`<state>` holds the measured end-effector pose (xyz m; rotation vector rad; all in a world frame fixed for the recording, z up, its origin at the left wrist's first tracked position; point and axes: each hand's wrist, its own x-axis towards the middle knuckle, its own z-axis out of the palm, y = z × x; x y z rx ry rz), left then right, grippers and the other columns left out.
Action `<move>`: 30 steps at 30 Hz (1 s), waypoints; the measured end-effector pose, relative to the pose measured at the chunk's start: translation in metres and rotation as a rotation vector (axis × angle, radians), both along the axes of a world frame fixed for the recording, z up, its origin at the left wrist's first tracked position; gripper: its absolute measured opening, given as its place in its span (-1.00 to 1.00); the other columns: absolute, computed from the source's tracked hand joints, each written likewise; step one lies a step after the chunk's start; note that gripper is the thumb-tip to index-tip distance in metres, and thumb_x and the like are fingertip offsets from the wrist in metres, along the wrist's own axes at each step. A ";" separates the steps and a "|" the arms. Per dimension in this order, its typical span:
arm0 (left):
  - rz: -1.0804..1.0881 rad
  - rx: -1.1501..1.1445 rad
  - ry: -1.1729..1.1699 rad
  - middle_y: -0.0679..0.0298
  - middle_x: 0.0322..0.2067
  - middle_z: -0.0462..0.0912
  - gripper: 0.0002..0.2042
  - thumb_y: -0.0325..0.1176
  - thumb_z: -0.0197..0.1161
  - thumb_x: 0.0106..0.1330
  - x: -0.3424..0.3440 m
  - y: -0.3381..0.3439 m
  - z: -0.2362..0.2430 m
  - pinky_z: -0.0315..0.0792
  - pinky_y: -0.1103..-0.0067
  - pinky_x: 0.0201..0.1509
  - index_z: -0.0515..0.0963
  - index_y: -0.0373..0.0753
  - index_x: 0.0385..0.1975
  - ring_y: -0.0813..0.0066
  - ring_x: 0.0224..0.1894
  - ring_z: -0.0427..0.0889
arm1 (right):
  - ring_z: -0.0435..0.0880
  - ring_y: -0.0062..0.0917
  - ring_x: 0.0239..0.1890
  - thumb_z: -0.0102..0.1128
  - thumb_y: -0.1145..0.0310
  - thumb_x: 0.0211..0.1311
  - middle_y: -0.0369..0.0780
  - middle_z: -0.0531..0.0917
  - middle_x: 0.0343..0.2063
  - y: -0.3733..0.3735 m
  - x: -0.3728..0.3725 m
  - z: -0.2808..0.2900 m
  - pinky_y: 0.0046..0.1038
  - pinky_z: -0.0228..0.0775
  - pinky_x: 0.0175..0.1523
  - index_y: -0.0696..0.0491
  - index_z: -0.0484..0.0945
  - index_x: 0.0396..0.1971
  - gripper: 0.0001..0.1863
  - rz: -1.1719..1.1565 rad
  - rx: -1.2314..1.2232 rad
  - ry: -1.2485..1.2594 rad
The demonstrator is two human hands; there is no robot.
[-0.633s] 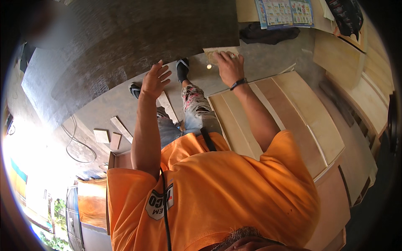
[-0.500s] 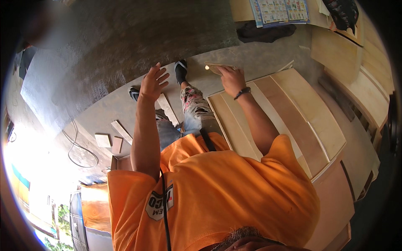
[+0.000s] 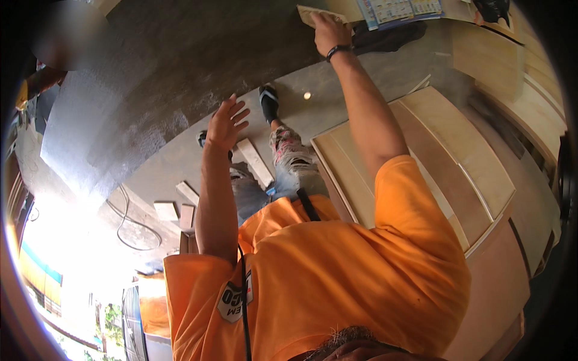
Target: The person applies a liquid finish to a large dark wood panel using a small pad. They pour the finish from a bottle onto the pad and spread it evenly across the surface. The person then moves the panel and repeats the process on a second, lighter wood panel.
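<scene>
My right hand [image 3: 330, 33] reaches far forward, its fingers closed on a thin flat tan piece [image 3: 306, 14]; I cannot tell whether it is wood or folded sandpaper. It is over the far right part of a large dark panel [image 3: 198, 54], close to a dark cloth [image 3: 388, 37]. Whether the piece touches the panel cannot be made out. Nearer to me, my left hand [image 3: 227, 125] hovers with fingers spread and nothing in it, at the panel's near edge.
Stacked wooden panels [image 3: 445, 150] stand at my right. Several wood offcuts [image 3: 255, 162] and a looped cable [image 3: 123, 222] lie on the floor at left. A printed chart [image 3: 400, 11] is at the far right. Another person's arm [image 3: 48, 79] shows at the far left.
My right hand has moved forward, away from me, carrying the tan piece from above the floor to the far side. My left hand stays spread, with little movement.
</scene>
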<state>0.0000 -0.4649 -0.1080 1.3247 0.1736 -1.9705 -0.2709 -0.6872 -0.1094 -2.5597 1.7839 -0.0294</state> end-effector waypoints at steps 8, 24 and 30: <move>-0.128 0.001 -0.021 0.09 0.18 0.30 -0.41 0.01 0.04 0.28 -0.001 -0.004 -0.006 0.20 0.25 0.15 0.22 -0.23 0.21 0.13 0.10 0.40 | 0.60 -0.12 -0.20 -0.05 0.28 0.10 0.01 0.61 -0.27 0.036 0.038 0.027 -0.15 0.44 -0.11 0.09 0.52 -0.26 -0.72 -0.224 0.420 -0.012; 0.643 0.202 -0.644 0.02 0.33 -0.02 -0.12 0.27 -0.24 0.29 0.201 0.152 -0.002 0.01 0.18 0.34 -0.29 -0.35 0.32 0.13 0.33 0.12 | 0.60 -0.10 -0.27 -0.02 0.28 0.08 0.00 0.59 -0.34 0.092 0.094 0.016 -0.14 0.46 -0.15 0.15 0.51 -0.37 -0.75 -0.329 0.231 -0.072; 0.234 0.183 -0.718 -0.08 0.30 0.04 -0.01 0.45 -0.20 0.13 0.219 0.131 0.017 -0.03 0.12 0.32 -0.17 -0.28 0.34 0.05 0.32 0.12 | 0.58 -0.10 -0.22 0.01 0.29 0.07 0.00 0.57 -0.30 0.138 0.156 0.037 -0.13 0.45 -0.13 0.15 0.50 -0.35 -0.75 -0.358 0.283 -0.120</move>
